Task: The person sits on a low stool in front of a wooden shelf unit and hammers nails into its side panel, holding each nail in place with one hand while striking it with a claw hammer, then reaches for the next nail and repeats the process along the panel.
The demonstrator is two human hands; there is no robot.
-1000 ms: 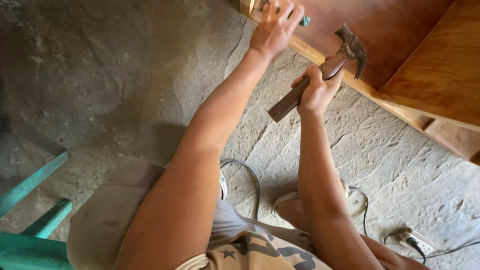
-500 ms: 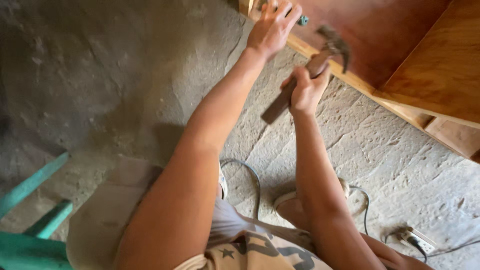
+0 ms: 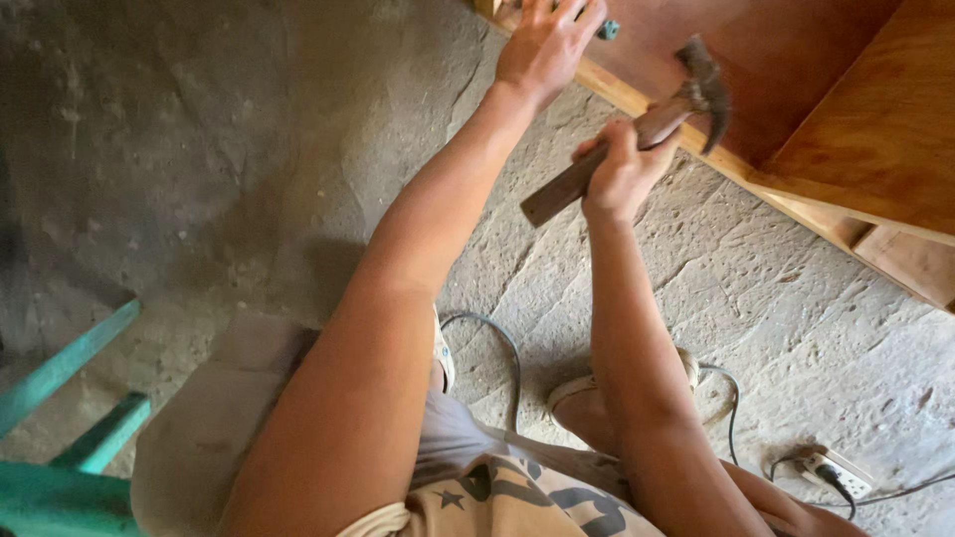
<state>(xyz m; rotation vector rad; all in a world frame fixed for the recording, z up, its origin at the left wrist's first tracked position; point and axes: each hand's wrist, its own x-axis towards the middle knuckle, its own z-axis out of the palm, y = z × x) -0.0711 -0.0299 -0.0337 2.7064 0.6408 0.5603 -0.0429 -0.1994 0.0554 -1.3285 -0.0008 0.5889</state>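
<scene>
While the right hand point(image 3: 619, 171) wraps its fingers tight around the wooden handle of a claw hammer point(image 3: 637, 134), the hammer's steel head sits raised at about one o'clock in the view, just above the pale front rail point(image 3: 637, 99) of a reddish plywood cabinet point(image 3: 796, 60). At twelve o'clock the left hand point(image 3: 545, 42) presses on the same rail, its fingers close together and curled over the edge; just beside the fingertips a small teal object point(image 3: 608, 30) shows, too small to identify, and I cannot tell whether the fingers pinch it. No nail head is visible, so how much fastening is done cannot be read; judging by the lifted hammer, the striking along this rail seems unfinished. Below the arms lies a rough stone floor point(image 3: 776, 318). A dark cable point(image 3: 502, 343) loops near six o'clock, a white power strip point(image 3: 834, 473) lies at five o'clock, and a green wooden frame point(image 3: 70, 438) stands at eight o'clock.
</scene>
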